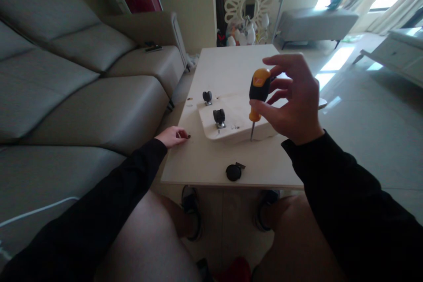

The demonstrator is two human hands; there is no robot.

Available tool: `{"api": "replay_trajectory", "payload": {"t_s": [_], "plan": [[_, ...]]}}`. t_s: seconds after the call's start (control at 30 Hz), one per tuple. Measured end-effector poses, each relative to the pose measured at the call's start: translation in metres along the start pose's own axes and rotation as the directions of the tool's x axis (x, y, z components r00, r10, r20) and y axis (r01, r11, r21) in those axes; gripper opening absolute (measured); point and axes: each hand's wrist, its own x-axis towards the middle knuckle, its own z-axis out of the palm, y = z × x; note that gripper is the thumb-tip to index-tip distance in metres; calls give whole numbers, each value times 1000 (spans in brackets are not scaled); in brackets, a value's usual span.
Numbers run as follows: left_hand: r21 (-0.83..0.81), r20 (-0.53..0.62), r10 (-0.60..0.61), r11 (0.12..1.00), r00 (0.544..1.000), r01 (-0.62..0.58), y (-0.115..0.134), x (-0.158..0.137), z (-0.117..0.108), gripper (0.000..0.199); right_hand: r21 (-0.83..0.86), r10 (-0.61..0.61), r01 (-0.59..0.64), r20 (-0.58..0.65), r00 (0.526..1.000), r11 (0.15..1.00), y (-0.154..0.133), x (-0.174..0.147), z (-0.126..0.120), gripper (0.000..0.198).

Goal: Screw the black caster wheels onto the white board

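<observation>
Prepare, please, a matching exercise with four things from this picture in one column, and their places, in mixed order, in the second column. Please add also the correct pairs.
Things
1. screwdriver
2. left hand
3. loose caster
4. two standing casters

Places
A. on the table, close to its near edge
B. on the white board
C. raised in the right hand
D. at the table's left side, fingertips at a small dark piece

Pairs: 1-C, 2-D, 3-A, 4-B
</observation>
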Motion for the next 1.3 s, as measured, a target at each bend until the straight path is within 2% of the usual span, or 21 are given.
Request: {"api": "replay_trajectory", "payload": {"t_s": [0.27, 0.53, 0.7, 0.9, 1.1, 1.3], "plan": [[-243, -11, 62, 968, 998, -63, 33, -18, -1, 19, 6, -23, 23, 2, 1000, 1000, 5, 2, 4, 69], [-321, -19, 199, 927, 980, -195, 76, -30, 7, 10, 70, 32, -28, -63, 998, 997, -7, 6, 16, 63], [-315, -73, 296, 899, 952, -304, 93, -35, 13, 18, 42, 73, -67, -155, 985, 997, -18, 8, 28, 54], [-310, -29, 417, 860, 909, -405, 106, -41, 19, 37, 124, -5, 33, -222, 975, 992, -22, 12, 43, 51], [-282, -16, 493, 832, 870, -477, 112, -42, 23, 40, 212, -82, 132, -228, 970, 968, -4, 15, 54, 48], [-283, -15, 515, 820, 857, -498, 110, -40, 24, 43, 250, -60, 109, -195, 979, 962, -1, 16, 56, 51]]}}
